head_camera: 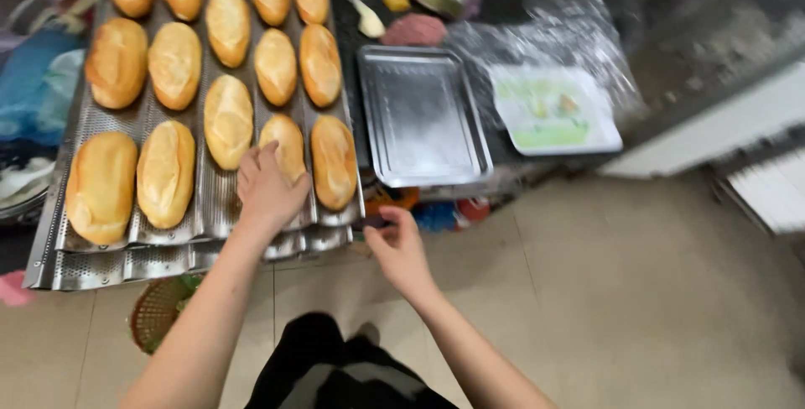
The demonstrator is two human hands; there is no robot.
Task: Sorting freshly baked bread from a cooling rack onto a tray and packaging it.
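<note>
— Bread rolls: where are they seen?

— Golden bread rolls [168, 172] are laid in rows on a perforated metal baking tray [214, 208], at the left of the tabletop [503, 6]. A woven basket [158, 312] is seen on the floor below the tray's front edge.

— What is done by the left hand?

— The left hand [268, 191] is laid on top of one roll [285, 145] in the front row, with fingers curled over it; whether the roll is gripped cannot be told.

— And further right?

— The right hand [400, 250] is held loosely open, empty, just off the tray's front right corner. Beyond it, an empty flat steel tray [423, 115] is set beside the rolls. Right of that, a white plate [555, 111] with green and yellow scraps is placed on crinkled clear plastic [545, 40]. Pale floor tiles [629, 291] are seen below.
</note>
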